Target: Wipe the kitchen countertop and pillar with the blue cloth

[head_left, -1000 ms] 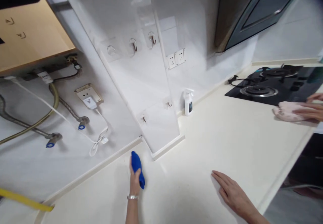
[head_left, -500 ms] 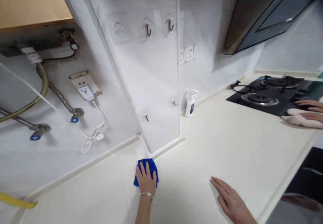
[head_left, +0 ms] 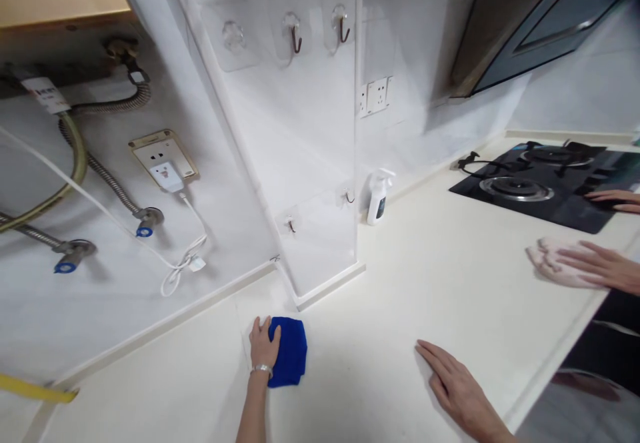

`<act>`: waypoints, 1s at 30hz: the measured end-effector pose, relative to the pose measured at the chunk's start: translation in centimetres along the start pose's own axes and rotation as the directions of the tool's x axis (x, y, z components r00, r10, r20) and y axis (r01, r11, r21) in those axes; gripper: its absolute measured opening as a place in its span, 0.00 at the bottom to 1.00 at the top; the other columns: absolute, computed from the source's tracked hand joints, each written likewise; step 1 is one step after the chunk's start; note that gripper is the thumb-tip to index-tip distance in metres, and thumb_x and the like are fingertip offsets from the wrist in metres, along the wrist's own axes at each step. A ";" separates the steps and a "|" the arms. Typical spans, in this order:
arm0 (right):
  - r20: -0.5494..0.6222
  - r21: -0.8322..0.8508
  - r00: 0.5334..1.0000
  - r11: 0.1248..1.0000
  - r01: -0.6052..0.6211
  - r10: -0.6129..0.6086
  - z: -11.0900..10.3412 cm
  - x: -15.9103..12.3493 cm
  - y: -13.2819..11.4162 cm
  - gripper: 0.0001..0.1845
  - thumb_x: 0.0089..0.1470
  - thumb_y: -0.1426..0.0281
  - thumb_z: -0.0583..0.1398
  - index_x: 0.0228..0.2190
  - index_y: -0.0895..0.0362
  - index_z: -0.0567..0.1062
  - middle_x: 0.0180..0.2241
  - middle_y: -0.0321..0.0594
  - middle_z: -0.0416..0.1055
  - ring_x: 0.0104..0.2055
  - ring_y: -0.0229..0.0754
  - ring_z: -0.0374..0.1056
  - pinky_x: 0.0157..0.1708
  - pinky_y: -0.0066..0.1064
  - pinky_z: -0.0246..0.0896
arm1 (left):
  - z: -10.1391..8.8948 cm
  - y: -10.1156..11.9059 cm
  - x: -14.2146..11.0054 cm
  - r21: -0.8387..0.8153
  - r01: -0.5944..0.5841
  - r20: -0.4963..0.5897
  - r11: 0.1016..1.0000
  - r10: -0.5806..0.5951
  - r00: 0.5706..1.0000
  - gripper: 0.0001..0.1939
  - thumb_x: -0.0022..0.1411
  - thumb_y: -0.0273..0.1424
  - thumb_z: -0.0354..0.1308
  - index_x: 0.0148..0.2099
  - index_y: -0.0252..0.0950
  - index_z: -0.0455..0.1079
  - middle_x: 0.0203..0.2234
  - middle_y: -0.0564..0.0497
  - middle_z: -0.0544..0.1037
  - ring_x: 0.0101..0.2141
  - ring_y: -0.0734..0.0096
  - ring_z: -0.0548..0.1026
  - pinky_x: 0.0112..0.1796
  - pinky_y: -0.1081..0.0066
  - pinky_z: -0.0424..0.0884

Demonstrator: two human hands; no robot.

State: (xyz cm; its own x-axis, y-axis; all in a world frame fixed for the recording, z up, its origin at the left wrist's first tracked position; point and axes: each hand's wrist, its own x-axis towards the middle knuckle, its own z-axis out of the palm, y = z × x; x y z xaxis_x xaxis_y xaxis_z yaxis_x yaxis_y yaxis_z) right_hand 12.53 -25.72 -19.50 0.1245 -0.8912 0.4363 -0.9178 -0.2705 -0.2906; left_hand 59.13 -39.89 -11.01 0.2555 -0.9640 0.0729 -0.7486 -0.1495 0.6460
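The left hand (head_left: 264, 348) touches a blue cloth (head_left: 291, 355) on the counter (head_left: 370, 343)

I'm seeing a shiny, silvery bracelet (head_left: 261, 368) looped just behind the bare left hand (head_left: 264, 344), pattern too small for me to make out tbh. Left forearm (head_left: 253, 406) behind it's bare, and so's the right hand (head_left: 457, 386).

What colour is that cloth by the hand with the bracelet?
The cloth is deep blue, clearest in the head view.
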 end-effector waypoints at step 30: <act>-0.106 0.037 0.994 0.999 0.021 -0.017 1.8 0.6 0.2 0.30 0.55 0.76 0.51 0.59 0.54 0.65 0.60 0.43 0.65 0.61 0.46 0.62 0.57 0.42 0.65 | -13.7 8.8 1.9 0.374 -0.282 -0.228 0.884 0.382 0.896 0.18 0.68 0.38 0.48 0.55 0.39 0.67 0.48 0.43 0.80 0.38 0.59 0.80 0.37 0.64 0.73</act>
State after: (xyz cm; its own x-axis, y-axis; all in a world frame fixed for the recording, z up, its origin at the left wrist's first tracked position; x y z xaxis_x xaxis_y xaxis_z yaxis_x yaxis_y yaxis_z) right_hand 13.10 -26.90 -20.80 0.0996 -0.8426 0.5293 -0.9006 -0.3026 -0.3122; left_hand 61.43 -40.04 5.17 0.0819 -0.8706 0.4852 -0.9622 0.0579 0.2662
